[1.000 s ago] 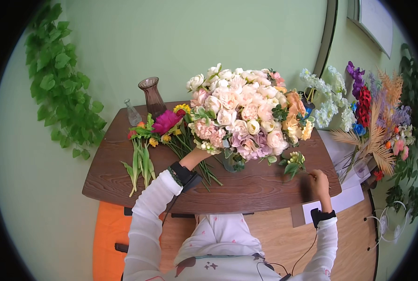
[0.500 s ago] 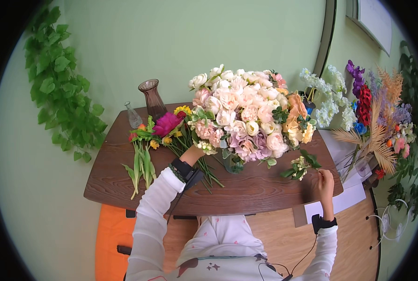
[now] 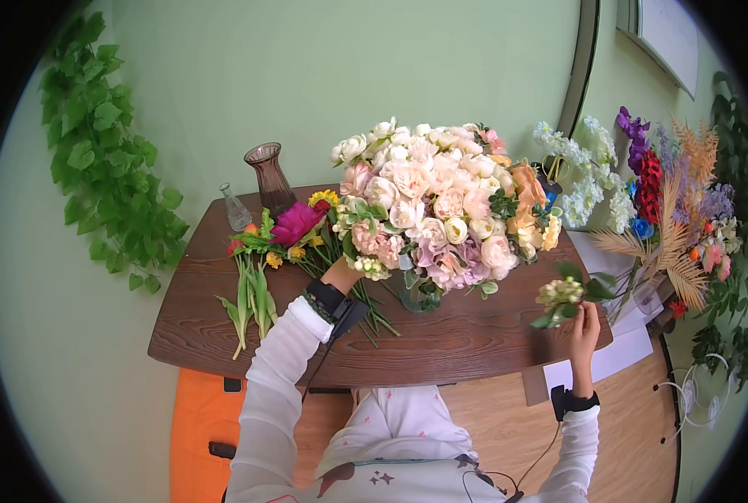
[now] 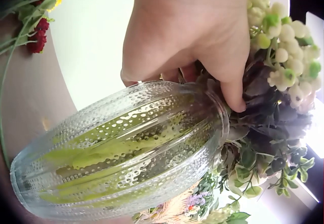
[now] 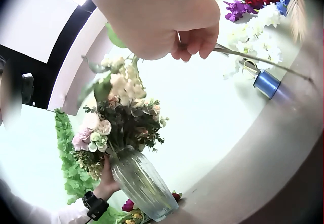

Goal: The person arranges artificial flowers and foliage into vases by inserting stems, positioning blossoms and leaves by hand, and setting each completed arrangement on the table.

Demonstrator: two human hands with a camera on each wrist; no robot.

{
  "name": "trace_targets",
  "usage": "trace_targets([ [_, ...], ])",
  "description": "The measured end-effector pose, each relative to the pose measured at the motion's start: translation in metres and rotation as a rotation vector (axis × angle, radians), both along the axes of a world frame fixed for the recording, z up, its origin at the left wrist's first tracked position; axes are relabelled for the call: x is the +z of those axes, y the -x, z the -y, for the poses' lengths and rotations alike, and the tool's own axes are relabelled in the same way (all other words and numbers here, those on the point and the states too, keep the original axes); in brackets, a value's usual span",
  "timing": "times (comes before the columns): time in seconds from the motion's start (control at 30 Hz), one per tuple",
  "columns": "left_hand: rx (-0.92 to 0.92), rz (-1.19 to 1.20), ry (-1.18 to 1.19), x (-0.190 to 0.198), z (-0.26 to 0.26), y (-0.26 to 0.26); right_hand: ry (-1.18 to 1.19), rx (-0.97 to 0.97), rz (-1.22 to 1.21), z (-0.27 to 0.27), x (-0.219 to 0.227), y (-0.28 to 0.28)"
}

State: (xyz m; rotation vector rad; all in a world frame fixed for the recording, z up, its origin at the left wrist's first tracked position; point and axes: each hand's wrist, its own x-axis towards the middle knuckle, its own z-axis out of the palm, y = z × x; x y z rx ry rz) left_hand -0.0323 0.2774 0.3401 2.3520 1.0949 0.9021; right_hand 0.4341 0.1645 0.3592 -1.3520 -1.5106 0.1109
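A big bouquet of pale roses and mixed flowers [image 3: 441, 189] stands in a clear textured glass vase [image 4: 121, 153] on the table. My left hand [image 4: 187, 36] grips the vase at its neck, thumb over the rim among the leaves; in the head view, blooms partly cover this hand [image 3: 339, 275]. To the right of the bouquet, my right hand [image 3: 585, 331] pinches the stem of a white berry sprig [image 3: 562, 291] with green leaves. The bare stem [image 5: 268, 62] sticks out past the fingers in the right wrist view, and the berry head points toward the bouquet.
Loose flowers with a magenta bloom [image 3: 297, 225] and tulip-like stems [image 3: 252, 302] lie on the table's left. Behind them stand a purple glass vase [image 3: 271, 176] and a small clear bottle [image 3: 236, 210]. More flowers [image 3: 650, 189] and a blue container [image 5: 267, 84] are at the right.
My right hand has raised the berry sprig from close over the table and turned it, so its berries now face left and its leaves fan out. The left hand stays at the vase.
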Motion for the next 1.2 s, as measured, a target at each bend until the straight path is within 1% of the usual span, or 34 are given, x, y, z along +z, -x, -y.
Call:
trace_targets([
  [0.07,-0.001,0.0,-0.002,-0.001,-0.002,-0.001,-0.218,0.038,-0.325,-0.005,-0.003,0.006],
  [0.1,-0.002,-0.001,-0.003,0.025,-0.038,-0.028,-0.218,0.037,-0.326,-0.005,-0.001,0.008],
  [0.17,-0.004,-0.002,-0.005,0.022,-0.04,-0.028,-0.266,0.057,-0.473,-0.004,0.007,0.011],
  [0.2,-0.005,-0.003,-0.006,0.022,-0.042,-0.028,-0.226,0.123,-0.436,-0.005,0.011,0.006],
  [0.23,-0.006,-0.004,-0.008,0.021,-0.042,-0.026,-0.226,0.122,-0.437,-0.004,0.013,0.006],
  [0.3,-0.008,-0.008,-0.01,0.019,-0.044,-0.028,-0.148,0.227,-0.617,0.001,0.024,0.015],
  [0.33,-0.008,-0.009,-0.011,-0.012,-0.005,0.004,-0.14,0.278,-0.668,0.0,0.023,0.016],
  [0.37,-0.009,-0.01,-0.012,-0.014,-0.004,0.004,-0.14,0.278,-0.669,-0.001,0.021,0.017],
  [0.43,-0.01,-0.011,-0.014,-0.015,-0.007,0.003,-0.11,0.316,-0.792,-0.003,0.018,0.02],
  [0.5,-0.009,-0.013,-0.018,-0.017,-0.008,0.003,-0.079,0.343,-0.805,-0.003,0.019,0.022],
  [0.53,-0.007,-0.015,-0.02,0.012,-0.047,-0.028,-0.047,0.37,-0.818,-0.003,0.02,0.023],
  [0.63,-0.006,-0.017,-0.024,0.004,-0.042,-0.02,-0.066,0.403,-0.845,-0.003,0.021,0.03],
  [0.7,-0.004,-0.018,-0.027,0.007,-0.049,-0.025,-0.064,0.4,-0.844,-0.001,0.026,0.036],
  [0.73,-0.002,-0.018,-0.029,-0.025,-0.009,0.007,-0.061,0.396,-0.843,-0.001,0.028,0.039],
  [0.8,0.002,-0.018,-0.033,-0.028,-0.008,0.003,-0.068,0.395,-0.854,-0.001,0.028,0.044],
  [0.83,0.004,-0.018,-0.035,-0.004,-0.043,-0.03,-0.074,0.391,-0.866,-0.002,0.028,0.046],
  [0.87,0.006,-0.018,-0.037,-0.037,-0.001,0.001,-0.074,0.394,-0.866,-0.002,0.027,0.045],
  [0.93,0.009,-0.018,-0.04,-0.039,-0.002,-0.006,-0.064,0.417,-0.873,-0.004,0.022,0.044],
  [0.97,0.011,-0.018,-0.042,-0.02,-0.041,-0.039,-0.063,0.419,-0.873,-0.004,0.022,0.044],
  [1.0,0.012,-0.017,-0.044,-0.045,-0.004,-0.012,-0.059,0.424,-0.862,-0.004,0.022,0.045],
  [1.03,0.013,-0.017,-0.044,-0.05,0.005,-0.004,-0.054,0.428,-0.851,-0.003,0.022,0.045],
  [1.1,0.016,-0.015,-0.045,-0.055,0.003,-0.001,-0.053,0.427,-0.851,-0.002,0.021,0.046],
  [1.13,0.052,-0.353,-0.278,-0.067,-0.008,0.001,-0.053,0.425,-0.852,-0.002,0.021,0.046],
  [1.17,0.053,-0.352,-0.278,-0.066,-0.006,0.0,-0.053,0.426,-0.851,-0.002,0.021,0.047],
  [1.2,0.041,-0.239,-0.214,-0.065,-0.003,-0.001,-0.053,0.419,-0.848,-0.002,0.021,0.047],
])
